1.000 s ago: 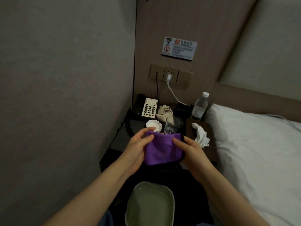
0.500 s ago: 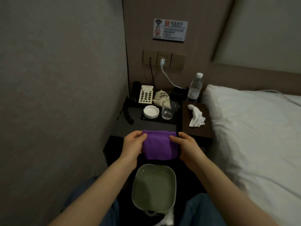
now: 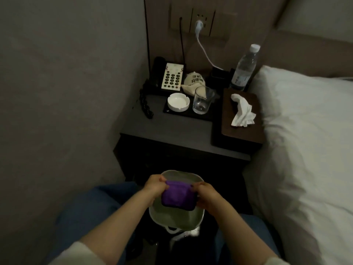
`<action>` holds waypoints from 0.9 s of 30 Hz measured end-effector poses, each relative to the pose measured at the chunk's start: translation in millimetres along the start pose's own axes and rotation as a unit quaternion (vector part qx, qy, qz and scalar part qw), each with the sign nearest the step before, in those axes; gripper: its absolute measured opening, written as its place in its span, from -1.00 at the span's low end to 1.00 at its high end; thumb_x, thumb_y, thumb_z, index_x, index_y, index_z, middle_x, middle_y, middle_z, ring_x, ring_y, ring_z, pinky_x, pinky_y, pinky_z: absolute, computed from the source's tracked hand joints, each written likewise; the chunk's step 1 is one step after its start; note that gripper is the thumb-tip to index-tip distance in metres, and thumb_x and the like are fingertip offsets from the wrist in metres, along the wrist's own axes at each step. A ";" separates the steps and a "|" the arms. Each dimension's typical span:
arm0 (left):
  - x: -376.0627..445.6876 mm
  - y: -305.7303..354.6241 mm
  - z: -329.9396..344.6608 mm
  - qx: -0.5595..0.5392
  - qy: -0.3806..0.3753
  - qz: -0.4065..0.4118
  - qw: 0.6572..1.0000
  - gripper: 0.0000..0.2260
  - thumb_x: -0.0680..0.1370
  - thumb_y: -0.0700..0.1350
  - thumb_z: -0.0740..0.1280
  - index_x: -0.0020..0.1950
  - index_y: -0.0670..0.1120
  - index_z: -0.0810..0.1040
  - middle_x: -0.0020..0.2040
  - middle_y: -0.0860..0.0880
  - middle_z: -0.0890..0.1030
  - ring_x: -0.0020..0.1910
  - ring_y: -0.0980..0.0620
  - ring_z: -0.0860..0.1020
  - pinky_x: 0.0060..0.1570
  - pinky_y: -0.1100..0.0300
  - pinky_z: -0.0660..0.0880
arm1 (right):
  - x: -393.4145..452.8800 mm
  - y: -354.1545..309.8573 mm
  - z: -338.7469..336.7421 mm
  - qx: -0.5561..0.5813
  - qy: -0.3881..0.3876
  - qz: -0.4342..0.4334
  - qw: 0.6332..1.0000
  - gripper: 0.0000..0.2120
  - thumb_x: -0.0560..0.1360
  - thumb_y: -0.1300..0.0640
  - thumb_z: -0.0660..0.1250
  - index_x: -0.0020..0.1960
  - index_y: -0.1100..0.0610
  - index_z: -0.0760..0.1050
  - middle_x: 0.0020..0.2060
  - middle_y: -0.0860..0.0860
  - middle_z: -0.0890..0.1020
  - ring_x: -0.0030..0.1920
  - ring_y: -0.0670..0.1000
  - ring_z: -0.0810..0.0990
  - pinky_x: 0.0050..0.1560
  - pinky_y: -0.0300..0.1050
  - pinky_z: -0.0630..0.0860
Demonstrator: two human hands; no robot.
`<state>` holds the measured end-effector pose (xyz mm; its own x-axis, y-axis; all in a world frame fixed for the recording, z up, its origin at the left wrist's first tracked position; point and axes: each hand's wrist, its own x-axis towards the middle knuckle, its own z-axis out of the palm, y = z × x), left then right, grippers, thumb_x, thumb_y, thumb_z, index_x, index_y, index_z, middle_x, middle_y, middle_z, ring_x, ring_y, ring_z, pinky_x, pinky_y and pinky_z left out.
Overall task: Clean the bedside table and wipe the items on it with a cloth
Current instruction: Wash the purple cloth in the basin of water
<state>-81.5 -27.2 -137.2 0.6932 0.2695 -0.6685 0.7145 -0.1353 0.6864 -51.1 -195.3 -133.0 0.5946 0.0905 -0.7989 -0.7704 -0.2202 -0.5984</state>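
Head view: my hands, left hand (image 3: 155, 185) and right hand (image 3: 205, 196), pinch folded purple cloth (image 3: 178, 196) by upper corners, lower centre frame, over green basin (image 3: 175, 219). Soft, light, limp; I'd keep edge grip. Table (image 3: 172, 127) above, untouched.

Two hands: left (image 3: 154, 185) and right (image 3: 205, 194). One purple cloth (image 3: 178, 195). One basin (image 3: 176, 217). On the bench (image 3: 172, 129): one phone (image 3: 168, 77), one ashtray (image 3: 178, 102), one glass (image 3: 202, 100), one dark tray (image 3: 191, 114) under those two, one small pouch (image 3: 193, 81), one water bottle (image 3: 243, 68), one tissue box (image 3: 239, 119) at the right edge, with one tissue (image 3: 242, 110) sticking out. One plug (image 3: 198, 24) in the wall socket. One pillow (image 3: 305, 131).
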 end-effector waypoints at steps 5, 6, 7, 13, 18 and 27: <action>40.6 -31.9 18.9 0.134 0.004 -0.007 0.991 -0.79 0.45 -0.31 0.31 -0.33 -0.05 0.50 -0.04 -0.20 0.65 0.04 -0.13 0.60 0.00 0.15 0.51 | 47.1 31.6 10.1 -0.026 0.039 0.021 0.999 -0.66 0.54 0.36 0.21 0.29 0.18 0.43 0.08 0.20 0.53 -0.01 0.10 0.50 -0.24 -0.19 0.44; 46.8 -35.6 21.4 0.142 0.010 -0.006 0.990 -0.81 0.46 -0.29 0.31 -0.32 -0.06 0.53 -0.03 -0.21 0.66 0.04 -0.14 0.60 0.01 0.14 0.51 | 54.0 33.9 9.9 -0.018 0.041 0.024 0.999 -0.61 0.53 0.37 0.22 0.33 0.17 0.41 0.17 0.23 0.52 0.05 0.12 0.49 -0.15 -0.16 0.47; 51.0 -37.9 24.4 0.146 0.019 -0.007 0.989 -0.87 0.47 -0.28 0.31 -0.24 -0.09 0.56 0.00 -0.22 0.65 0.06 -0.15 0.59 0.03 0.11 0.51 | 60.8 36.0 9.2 -0.009 0.047 0.026 0.999 -0.59 0.53 0.37 0.23 0.35 0.16 0.40 0.23 0.26 0.51 0.09 0.14 0.49 -0.05 -0.11 0.47; 55.2 -65.7 41.2 0.399 0.056 0.160 0.901 -0.54 0.51 -0.16 0.30 0.41 -0.03 0.31 0.37 -0.10 0.28 0.33 -0.12 0.36 0.24 0.07 0.43 | 77.2 39.6 9.2 -0.069 0.120 -0.012 0.990 -0.61 0.54 0.29 0.24 0.35 0.11 0.44 0.20 0.17 0.56 0.19 0.14 0.54 0.19 -0.08 0.48; 44.6 -81.1 62.7 0.577 -0.049 0.239 0.779 -0.49 0.53 -0.14 0.22 0.48 0.00 0.24 0.44 -0.08 0.21 0.37 -0.10 0.26 0.25 0.05 0.38 | 81.8 55.7 23.9 -0.117 0.071 -0.010 0.991 -0.69 0.51 0.39 0.20 0.18 0.25 0.57 0.12 0.16 0.63 0.16 0.13 0.58 0.12 -0.19 0.44; 54.0 -86.7 78.3 0.470 0.064 0.186 0.861 -0.53 0.55 -0.09 0.20 0.46 0.08 0.25 0.43 0.04 0.29 0.36 0.03 0.32 0.22 0.19 0.41 | 94.8 77.1 36.7 -0.038 0.040 0.010 0.998 -0.74 0.50 0.40 0.22 0.06 0.16 0.58 -0.14 0.09 0.65 0.00 0.14 0.61 0.08 -0.05 0.51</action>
<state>-98.6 -75.6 -255.2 0.9173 0.1363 -0.3740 0.2488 -0.9299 0.2711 -62.6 -168.1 -257.2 0.5974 0.0082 -0.8019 -0.7650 -0.2943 -0.5728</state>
